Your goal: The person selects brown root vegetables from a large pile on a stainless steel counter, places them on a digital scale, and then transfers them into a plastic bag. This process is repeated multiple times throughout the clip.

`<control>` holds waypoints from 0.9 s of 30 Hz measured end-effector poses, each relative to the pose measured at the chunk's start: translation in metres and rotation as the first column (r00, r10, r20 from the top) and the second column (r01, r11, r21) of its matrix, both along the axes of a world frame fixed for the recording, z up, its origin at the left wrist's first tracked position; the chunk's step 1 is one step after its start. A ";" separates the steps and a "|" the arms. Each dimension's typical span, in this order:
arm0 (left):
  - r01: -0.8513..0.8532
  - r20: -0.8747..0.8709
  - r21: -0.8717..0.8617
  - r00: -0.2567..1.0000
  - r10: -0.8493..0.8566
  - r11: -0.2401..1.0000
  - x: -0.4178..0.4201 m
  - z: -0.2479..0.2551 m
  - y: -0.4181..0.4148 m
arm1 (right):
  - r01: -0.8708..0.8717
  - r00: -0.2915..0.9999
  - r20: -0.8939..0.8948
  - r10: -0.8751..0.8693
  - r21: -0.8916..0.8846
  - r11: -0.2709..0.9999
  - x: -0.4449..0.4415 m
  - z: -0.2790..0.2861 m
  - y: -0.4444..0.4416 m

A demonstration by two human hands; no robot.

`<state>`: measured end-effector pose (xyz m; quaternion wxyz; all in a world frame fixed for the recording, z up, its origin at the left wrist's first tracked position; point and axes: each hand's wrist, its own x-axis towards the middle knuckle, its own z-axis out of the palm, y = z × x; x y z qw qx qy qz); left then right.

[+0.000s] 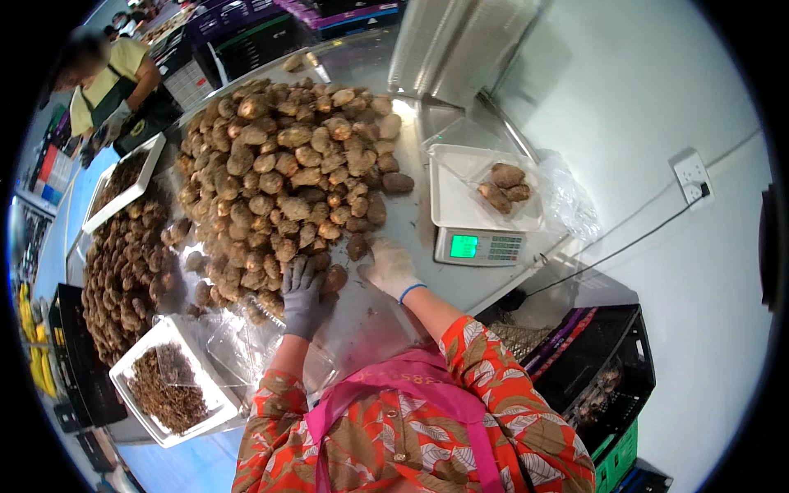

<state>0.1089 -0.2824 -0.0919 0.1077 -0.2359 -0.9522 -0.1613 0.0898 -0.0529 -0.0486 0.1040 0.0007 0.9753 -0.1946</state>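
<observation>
My left hand (301, 297), in a grey glove, lies on the near edge of a large heap of small taro corms (290, 179). Its fingers are stretched and a little apart; what lies under the palm is hidden. To its right is a single brown corm (334, 278). My right hand (389, 266), in a white glove with a blue band at the wrist, hovers blurred over the metal table (404, 219), beside another corm (357, 247). Its thumb is apart from the fingers, and I see nothing between them. Three corms (506, 185) sit in clear plastic packaging on the digital scale (436, 197).
Stacked clear plastic containers (456, 49) stand at the back. White trays (231, 407) of brown debris flank a darker corm heap (126, 277) on the left. Loose clear packaging (243, 339) lies near my left arm. A black crate (622, 363) stands right; a co-worker (117, 80) is far left.
</observation>
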 end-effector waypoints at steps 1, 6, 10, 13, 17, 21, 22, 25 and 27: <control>-0.015 0.017 0.015 1.000 0.014 1.000 0.001 0.001 0.001 | -0.005 1.000 -0.010 0.005 0.038 0.999 -0.001 -0.006 -0.005; -0.034 0.027 0.050 0.999 0.032 0.998 0.003 -0.004 0.002 | -0.048 0.990 -0.130 0.054 0.048 0.998 -0.014 -0.042 -0.011; -0.046 0.008 0.041 0.999 0.045 0.998 0.005 -0.006 -0.001 | -0.055 0.996 0.063 0.070 -0.212 0.976 -0.023 -0.011 0.004; -0.113 0.030 0.172 0.994 0.109 0.979 0.009 0.007 0.008 | -0.031 0.999 -0.003 0.032 -0.381 0.924 -0.012 -0.001 0.011; -0.004 -0.023 0.283 1.000 0.011 0.959 0.005 0.029 0.032 | 0.186 0.976 0.216 0.033 -0.902 0.390 0.014 -0.008 -0.002; 0.100 0.025 0.392 0.993 -0.119 0.915 0.012 0.060 0.064 | 0.103 0.969 -0.068 -0.239 -0.765 0.636 0.030 0.026 0.039; 0.095 0.041 0.411 0.992 -0.123 0.907 0.014 0.053 0.061 | 0.078 0.932 -0.239 -0.272 -0.601 0.796 0.030 0.041 0.056; 0.060 0.116 0.410 0.986 -0.118 0.910 0.019 0.035 0.048 | -0.026 0.872 -0.320 -0.372 -0.787 0.616 0.016 0.062 0.153; 0.007 0.171 0.409 0.982 -0.084 0.912 0.021 0.027 0.039 | 0.205 0.703 -0.462 -0.541 -0.598 0.775 -0.001 0.084 0.203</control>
